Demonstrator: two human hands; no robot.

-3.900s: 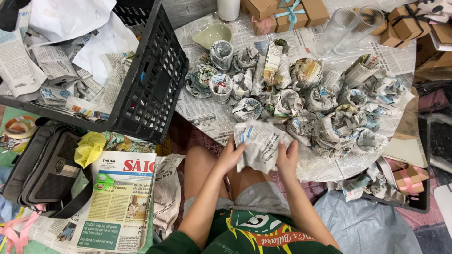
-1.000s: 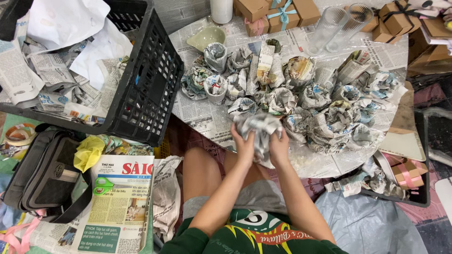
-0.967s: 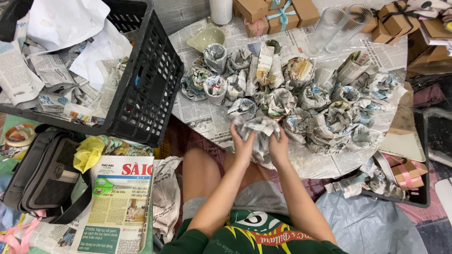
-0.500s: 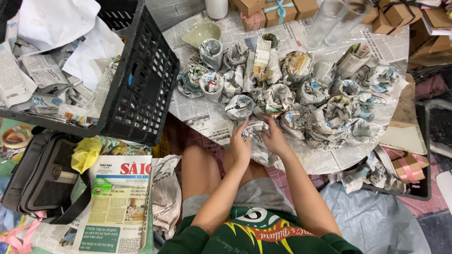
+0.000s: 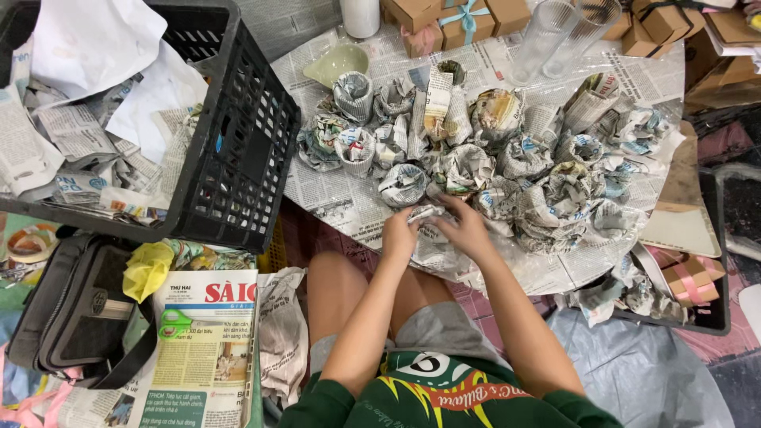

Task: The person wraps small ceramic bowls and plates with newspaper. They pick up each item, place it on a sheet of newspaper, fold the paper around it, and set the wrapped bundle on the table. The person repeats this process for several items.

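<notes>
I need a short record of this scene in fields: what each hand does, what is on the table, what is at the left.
left hand: pressing a newspaper-wrapped bundle
right hand: on the same bundle
table: many wrapped bundles, two clear glasses, a pale green bowl
left side: black crate, grey bag, green scissors

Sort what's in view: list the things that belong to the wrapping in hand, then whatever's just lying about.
In use:
left hand
right hand
crumpled newspaper bundle between them
cluster of newspaper-wrapped bundles
loose newspaper sheets in the black plastic crate

Lying about:
green-handled scissors
dark shoulder bag
two clear tall glasses
</notes>
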